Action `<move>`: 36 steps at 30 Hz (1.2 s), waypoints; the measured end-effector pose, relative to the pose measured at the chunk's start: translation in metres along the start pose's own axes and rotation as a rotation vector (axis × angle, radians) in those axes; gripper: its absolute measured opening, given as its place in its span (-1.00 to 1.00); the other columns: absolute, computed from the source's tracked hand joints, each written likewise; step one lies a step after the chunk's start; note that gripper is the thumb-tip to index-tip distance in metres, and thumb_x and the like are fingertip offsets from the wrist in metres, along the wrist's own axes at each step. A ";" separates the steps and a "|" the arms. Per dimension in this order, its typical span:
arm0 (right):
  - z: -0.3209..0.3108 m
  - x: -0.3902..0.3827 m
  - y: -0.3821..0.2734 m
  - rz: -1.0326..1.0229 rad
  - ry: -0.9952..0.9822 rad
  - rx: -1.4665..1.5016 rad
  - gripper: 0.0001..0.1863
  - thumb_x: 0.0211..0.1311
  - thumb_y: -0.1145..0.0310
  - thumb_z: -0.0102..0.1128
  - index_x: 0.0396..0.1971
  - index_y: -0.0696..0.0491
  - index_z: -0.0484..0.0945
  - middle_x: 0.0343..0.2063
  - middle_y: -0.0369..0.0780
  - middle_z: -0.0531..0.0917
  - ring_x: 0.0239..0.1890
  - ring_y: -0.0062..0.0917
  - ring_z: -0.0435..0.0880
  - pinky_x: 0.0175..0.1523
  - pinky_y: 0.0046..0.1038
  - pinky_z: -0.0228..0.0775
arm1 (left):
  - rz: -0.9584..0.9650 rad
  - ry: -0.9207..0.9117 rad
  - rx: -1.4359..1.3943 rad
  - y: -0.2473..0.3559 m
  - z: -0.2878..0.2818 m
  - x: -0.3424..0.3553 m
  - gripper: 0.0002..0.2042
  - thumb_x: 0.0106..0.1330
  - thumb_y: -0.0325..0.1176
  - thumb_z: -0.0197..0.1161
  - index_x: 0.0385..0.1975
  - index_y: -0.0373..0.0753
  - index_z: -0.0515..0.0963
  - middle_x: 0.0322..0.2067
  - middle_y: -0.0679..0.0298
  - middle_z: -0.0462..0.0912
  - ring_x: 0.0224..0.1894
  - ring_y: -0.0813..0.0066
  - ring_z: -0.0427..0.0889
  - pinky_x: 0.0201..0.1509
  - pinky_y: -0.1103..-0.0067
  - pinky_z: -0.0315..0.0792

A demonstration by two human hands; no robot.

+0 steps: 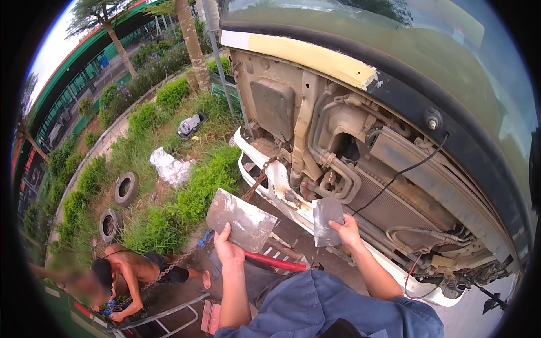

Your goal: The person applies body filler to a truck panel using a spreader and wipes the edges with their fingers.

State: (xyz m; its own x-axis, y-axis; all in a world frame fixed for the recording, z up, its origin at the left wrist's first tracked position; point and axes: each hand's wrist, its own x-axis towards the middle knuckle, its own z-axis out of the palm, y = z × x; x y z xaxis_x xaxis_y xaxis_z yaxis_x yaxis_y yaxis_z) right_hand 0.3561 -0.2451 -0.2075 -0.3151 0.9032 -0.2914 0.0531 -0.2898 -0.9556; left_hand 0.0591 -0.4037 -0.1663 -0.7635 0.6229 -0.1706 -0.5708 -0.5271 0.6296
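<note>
The biggest thing in view is the vehicle front (pixel 360 141), opened up so that pipes, a radiator and a black cable show under the raised panel. Its white bumper (pixel 270 174) hangs low, and a rusty chain (pixel 256 181) runs from it down toward a crouching person (pixel 132 276) at the lower left. Behind lies a grass strip (pixel 169 186) with two old tyres (pixel 125 188) and a crumpled white bag (pixel 171 167).

The left hand (pixel 227 248) holds up a larger metal plate (pixel 240 219). The fingers are closed on its lower edge, with the thumb in front. The right hand (pixel 346 231) holds a smaller metal plate (pixel 327 221), pinched at its right lower side between thumb and fingers. Both plates are in the air in front of the bumper, near each other but not touching.

The plates look like thin flat sheet, grey and dull, smeared with dried filler. I judge them stiff but a little springy, light enough for one hand, and probably sharp at the edges. It is better to grip them along one edge with the thumb flat on the face. The smeared surface should not be slippery.

Under the hands lies a red bar (pixel 276 262) on the ground.
</note>
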 end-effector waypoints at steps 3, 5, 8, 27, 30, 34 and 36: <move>0.013 -0.008 0.022 0.023 0.001 0.013 -0.78 0.20 0.58 0.21 -0.14 0.17 0.59 -0.28 -0.26 0.70 -0.27 -0.63 0.64 -0.13 -0.51 0.47 | -0.151 0.116 -0.109 -0.006 -0.054 0.000 -0.70 0.32 -0.50 0.14 0.05 -0.30 0.44 -0.03 0.21 0.59 0.03 0.28 0.57 0.20 0.35 0.40; 0.023 -0.012 0.041 0.074 0.008 0.019 -0.78 0.19 0.59 0.21 -0.14 0.17 0.58 -0.26 -0.24 0.70 -0.27 -0.60 0.65 -0.13 -0.49 0.47 | -0.243 0.141 -0.223 -0.013 -0.081 -0.006 -0.70 0.36 -0.45 0.10 0.08 -0.29 0.43 0.02 0.20 0.58 0.09 0.24 0.54 0.26 0.29 0.36; 0.035 -0.014 0.050 0.163 -0.036 0.021 -0.78 0.18 0.59 0.22 -0.15 0.17 0.58 -0.26 -0.22 0.71 -0.26 -0.57 0.66 -0.13 -0.48 0.48 | -0.249 0.174 -0.226 -0.024 -0.098 -0.015 -0.68 0.39 -0.42 0.07 0.11 -0.30 0.42 0.06 0.18 0.56 0.13 0.24 0.52 0.29 0.27 0.33; 0.056 -0.012 0.033 -0.083 -0.120 -0.106 -0.61 0.19 0.53 0.20 0.05 0.19 0.47 -0.18 -0.26 0.67 -0.12 -0.61 0.58 0.02 -0.50 0.40 | -0.287 0.084 -0.083 -0.045 -0.035 -0.017 -0.62 0.36 -0.46 0.12 0.17 -0.19 0.33 0.11 0.25 0.48 0.15 0.25 0.48 0.24 0.21 0.36; 0.045 -0.016 0.036 -0.093 -0.083 -0.124 -0.63 0.21 0.51 0.19 0.04 0.19 0.48 -0.18 -0.26 0.67 -0.15 -0.61 0.59 -0.01 -0.50 0.41 | -0.344 0.098 -0.047 -0.047 -0.024 -0.024 -0.62 0.35 -0.47 0.13 0.16 -0.19 0.34 0.10 0.26 0.49 0.14 0.27 0.48 0.20 0.21 0.38; 0.035 -0.022 0.023 -0.007 0.028 0.015 -0.68 0.23 0.50 0.17 0.00 0.18 0.52 -0.20 -0.26 0.67 -0.19 -0.62 0.59 -0.05 -0.51 0.42 | -0.330 0.067 -0.003 -0.049 -0.014 -0.030 -0.58 0.31 -0.43 0.20 0.17 -0.13 0.34 0.09 0.29 0.50 0.15 0.27 0.48 0.22 0.21 0.35; 0.027 -0.022 0.023 -0.065 0.095 0.059 -0.73 0.25 0.48 0.16 -0.05 0.18 0.55 -0.22 -0.26 0.68 -0.22 -0.63 0.59 -0.09 -0.51 0.42 | -0.308 0.057 0.027 -0.044 0.002 -0.034 -0.58 0.32 -0.45 0.20 0.17 -0.15 0.34 0.09 0.28 0.50 0.15 0.28 0.49 0.22 0.23 0.36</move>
State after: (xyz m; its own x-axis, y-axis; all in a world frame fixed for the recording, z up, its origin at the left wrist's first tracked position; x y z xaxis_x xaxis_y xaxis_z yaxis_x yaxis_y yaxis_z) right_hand 0.3391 -0.2801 -0.2220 -0.2243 0.9459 -0.2345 -0.0215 -0.2454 -0.9692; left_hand 0.1108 -0.4004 -0.1863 -0.5724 0.7169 -0.3980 -0.7699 -0.3030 0.5616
